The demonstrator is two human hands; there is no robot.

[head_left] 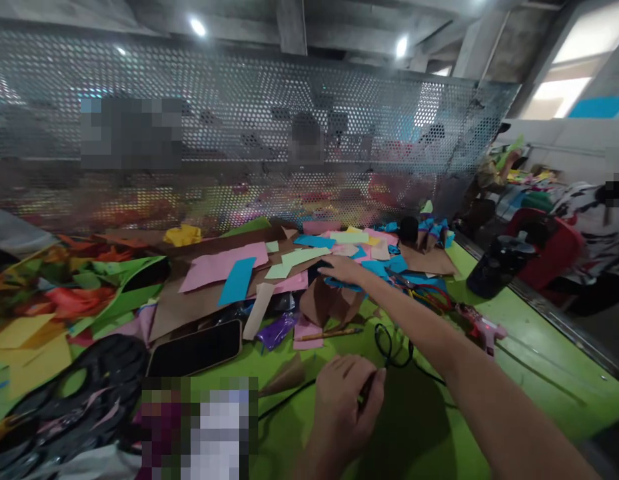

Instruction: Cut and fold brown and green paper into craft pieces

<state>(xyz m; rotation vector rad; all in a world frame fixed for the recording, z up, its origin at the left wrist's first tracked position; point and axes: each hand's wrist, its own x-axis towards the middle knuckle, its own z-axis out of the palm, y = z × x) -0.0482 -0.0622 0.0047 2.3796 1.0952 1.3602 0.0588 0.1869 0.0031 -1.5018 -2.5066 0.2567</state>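
Note:
My right hand [343, 269] reaches forward over the paper pile, its fingers stretched out beside a small dark patch. Just below it stands a folded brown paper piece [329, 303] with blue paper at its top; whether the hand touches it I cannot tell. My left hand [346, 393] is closed near the table's front, fingers curled toward the thumb; what it holds, if anything, is hidden. A brown paper cone [284, 375] lies to its left, a pencil [339, 333] beyond it. A black cable [389, 347] loops on the table between my left hand and right forearm.
A phone [196, 348], a purple packet [278, 331] and pink paper [224, 265] lie left of centre. Right are scissors [432, 293], a pink glue gun [482, 327] and a dark bottle [502, 267]. A perforated metal screen [239, 133] backs the green table [539, 347]. People sit far right.

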